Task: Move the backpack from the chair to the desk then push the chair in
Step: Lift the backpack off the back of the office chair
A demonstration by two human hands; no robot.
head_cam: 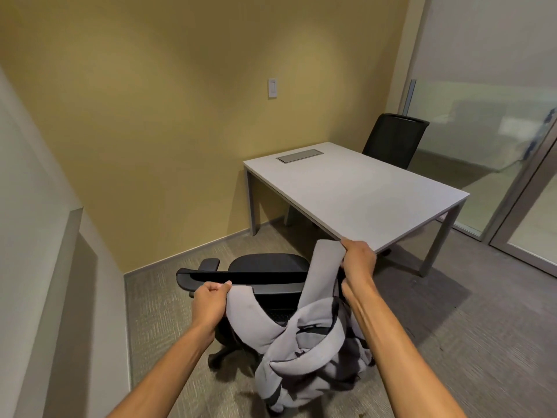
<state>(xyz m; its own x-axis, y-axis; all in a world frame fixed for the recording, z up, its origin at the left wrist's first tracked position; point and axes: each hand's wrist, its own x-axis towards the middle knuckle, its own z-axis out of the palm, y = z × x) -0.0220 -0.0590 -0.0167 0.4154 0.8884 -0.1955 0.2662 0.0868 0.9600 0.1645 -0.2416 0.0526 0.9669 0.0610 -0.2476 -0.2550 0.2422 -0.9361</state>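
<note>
Left hand [211, 300] is closed around one grey shoulder strap of the backpack [304, 357], just in front of the black chair [265, 267]; the right hand [358, 260] grips the other strap, raised near the corner of the surface [355, 191]. The bag hangs between the arms, off the seat as far as I can judge. To finish this step well, I would lift both straps evenly, clear the edge, and set the bag flat, well in from the rim. It looks soft and slumped, grey fabric with dark trim and padded straps, likely to sag and swing.
</note>
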